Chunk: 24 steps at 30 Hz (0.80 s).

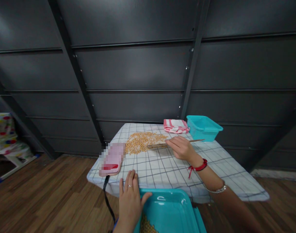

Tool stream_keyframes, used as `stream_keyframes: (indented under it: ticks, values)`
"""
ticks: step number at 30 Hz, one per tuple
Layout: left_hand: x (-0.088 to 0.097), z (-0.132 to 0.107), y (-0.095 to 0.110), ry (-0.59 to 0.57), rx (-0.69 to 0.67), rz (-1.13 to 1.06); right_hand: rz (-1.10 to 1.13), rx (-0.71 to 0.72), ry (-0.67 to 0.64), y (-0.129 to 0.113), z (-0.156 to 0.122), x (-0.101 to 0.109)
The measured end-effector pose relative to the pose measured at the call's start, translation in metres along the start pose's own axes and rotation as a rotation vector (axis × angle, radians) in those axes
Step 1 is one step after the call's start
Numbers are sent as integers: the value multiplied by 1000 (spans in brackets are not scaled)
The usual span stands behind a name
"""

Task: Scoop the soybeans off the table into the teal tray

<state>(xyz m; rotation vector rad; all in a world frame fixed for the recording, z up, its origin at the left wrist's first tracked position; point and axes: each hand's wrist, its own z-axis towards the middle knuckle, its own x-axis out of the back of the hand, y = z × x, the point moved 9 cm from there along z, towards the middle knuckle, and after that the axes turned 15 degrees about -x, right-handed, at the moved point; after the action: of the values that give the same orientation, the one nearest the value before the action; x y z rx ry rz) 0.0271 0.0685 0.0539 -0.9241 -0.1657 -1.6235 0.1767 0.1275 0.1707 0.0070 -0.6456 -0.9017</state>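
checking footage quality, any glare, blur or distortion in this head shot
Head view: wide-angle lens leans the dark shelf uprights inward; white glare spots sit on the teal tray by the left hand; a pixelated patch hides the pink item; beans by the stick in the right hand look soft.

The checked cloth (162, 168) is matt woven fabric, lightly creased. At its near edge the teal tray (172, 207) is smooth glossy plastic with lamp glints; at its far right corner the teal tub (203, 127) looks a duller plastic. On it the thin stick (157, 146) looks wooden. Behind it stand matt dark metal wall panels (138, 68); below it lies a satin wood-grain floor (53, 194).
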Motion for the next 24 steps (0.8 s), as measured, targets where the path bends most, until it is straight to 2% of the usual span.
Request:
stream_keyframes:
  ticks: [8,13,24]
  values:
    - [-5,-3,-1,-2,21,-30,-12,1,-43,0,-1,-5]
    - [-6,-4,-2,1,18,-34,6,5,2,-1,0,1]
    - [-7,-5,-2,1,23,-44,32,34,22,-6,0,1]
